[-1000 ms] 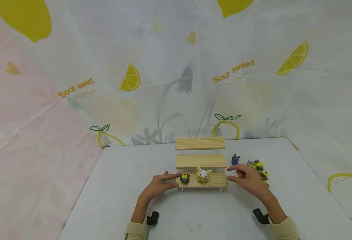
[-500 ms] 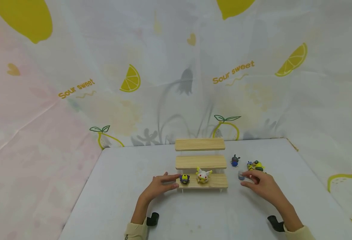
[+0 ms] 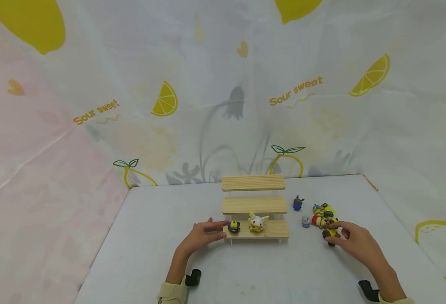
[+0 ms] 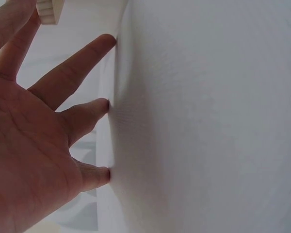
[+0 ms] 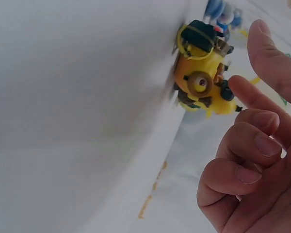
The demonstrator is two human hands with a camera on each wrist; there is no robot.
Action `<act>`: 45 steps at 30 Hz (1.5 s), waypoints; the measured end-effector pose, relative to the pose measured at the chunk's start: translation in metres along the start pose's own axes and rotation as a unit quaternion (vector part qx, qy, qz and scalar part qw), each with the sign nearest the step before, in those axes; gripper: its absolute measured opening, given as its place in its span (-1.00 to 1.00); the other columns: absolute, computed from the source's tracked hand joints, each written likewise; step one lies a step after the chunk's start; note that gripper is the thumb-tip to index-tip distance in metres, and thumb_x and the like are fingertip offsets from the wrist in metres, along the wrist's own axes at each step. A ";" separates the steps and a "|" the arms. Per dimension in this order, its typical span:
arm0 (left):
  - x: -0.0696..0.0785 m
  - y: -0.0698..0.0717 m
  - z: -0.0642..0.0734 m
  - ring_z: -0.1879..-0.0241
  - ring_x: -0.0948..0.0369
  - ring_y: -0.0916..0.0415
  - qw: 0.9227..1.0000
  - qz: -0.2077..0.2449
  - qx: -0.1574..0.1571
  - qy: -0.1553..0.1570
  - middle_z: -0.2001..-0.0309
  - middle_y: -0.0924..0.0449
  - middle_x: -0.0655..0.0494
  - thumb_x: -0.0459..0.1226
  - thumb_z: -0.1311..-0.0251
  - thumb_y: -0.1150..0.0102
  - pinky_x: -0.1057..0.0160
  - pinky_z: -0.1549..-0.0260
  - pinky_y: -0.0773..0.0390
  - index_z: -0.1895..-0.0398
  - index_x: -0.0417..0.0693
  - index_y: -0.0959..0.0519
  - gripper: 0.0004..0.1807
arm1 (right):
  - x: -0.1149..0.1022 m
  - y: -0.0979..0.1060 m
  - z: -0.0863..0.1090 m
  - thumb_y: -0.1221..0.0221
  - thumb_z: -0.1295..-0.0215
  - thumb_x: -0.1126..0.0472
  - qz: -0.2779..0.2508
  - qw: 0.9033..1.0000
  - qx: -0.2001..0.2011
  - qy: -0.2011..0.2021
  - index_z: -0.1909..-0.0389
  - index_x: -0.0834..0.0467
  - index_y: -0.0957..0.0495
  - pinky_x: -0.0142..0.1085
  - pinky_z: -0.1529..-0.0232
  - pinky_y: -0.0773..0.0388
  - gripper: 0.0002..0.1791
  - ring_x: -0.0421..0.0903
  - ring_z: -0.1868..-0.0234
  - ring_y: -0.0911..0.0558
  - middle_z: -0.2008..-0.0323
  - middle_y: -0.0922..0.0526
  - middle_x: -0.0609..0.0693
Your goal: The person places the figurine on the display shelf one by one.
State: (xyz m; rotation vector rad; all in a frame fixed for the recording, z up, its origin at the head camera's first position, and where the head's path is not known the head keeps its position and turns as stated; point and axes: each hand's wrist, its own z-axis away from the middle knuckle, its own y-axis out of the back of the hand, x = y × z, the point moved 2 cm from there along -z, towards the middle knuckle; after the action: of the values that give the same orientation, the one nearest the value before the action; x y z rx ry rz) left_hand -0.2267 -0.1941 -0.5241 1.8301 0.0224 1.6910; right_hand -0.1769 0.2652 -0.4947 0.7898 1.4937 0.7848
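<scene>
Left hand (image 3: 201,234) is resting at the wooden stand's (image 3: 255,204) left end, grip standing wide. Right hand (image 3: 354,240) is bracketing a yellow figure (image 3: 333,232) right of the stand; cannot tell if gripping.

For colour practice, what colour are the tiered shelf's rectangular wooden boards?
Pale tan boards, best in head view.
</scene>
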 end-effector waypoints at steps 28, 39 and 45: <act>0.002 0.000 0.000 -0.47 -0.17 0.04 1.000 -0.002 0.005 -0.008 -0.06 -0.65 0.15 -0.05 -0.23 -0.33 -0.45 -0.17 0.66 -0.20 0.27 -0.61 -0.55 | 0.020 0.001 -0.004 -0.32 -0.10 -0.32 0.018 0.989 -0.085 -0.119 -0.03 0.40 -0.55 -0.25 0.51 -0.23 -0.16 -0.04 0.45 -0.36 0.46 -0.41 0.02; 0.002 0.000 0.002 -0.48 -0.16 0.07 1.000 0.007 0.001 -0.001 -0.08 -0.64 0.14 -0.06 -0.24 -0.33 -0.43 -0.18 0.68 -0.21 0.26 -0.61 -0.55 | 0.013 -0.001 -0.003 -0.39 -0.14 -0.10 0.007 0.994 -0.051 -0.098 0.09 0.34 -0.61 -0.24 0.52 -0.18 -0.42 -0.05 0.47 -0.33 0.51 -0.36 0.00; 0.002 0.000 0.002 -0.48 -0.15 0.07 1.000 0.007 0.001 0.001 -0.07 -0.64 0.15 -0.04 -0.23 -0.33 -0.44 -0.18 0.66 -0.21 0.28 -0.61 -0.55 | 0.010 -0.003 -0.001 -0.43 -0.08 -0.10 0.005 0.995 -0.035 -0.091 0.11 0.28 -0.63 -0.25 0.53 -0.16 -0.45 -0.06 0.48 -0.32 0.52 -0.35 -0.01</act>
State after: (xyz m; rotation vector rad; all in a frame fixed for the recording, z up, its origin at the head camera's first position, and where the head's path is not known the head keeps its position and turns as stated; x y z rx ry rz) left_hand -0.2244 -0.1941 -0.5227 1.8345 0.0123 1.7037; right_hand -0.1781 0.2717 -0.5029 0.7956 1.2943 0.7477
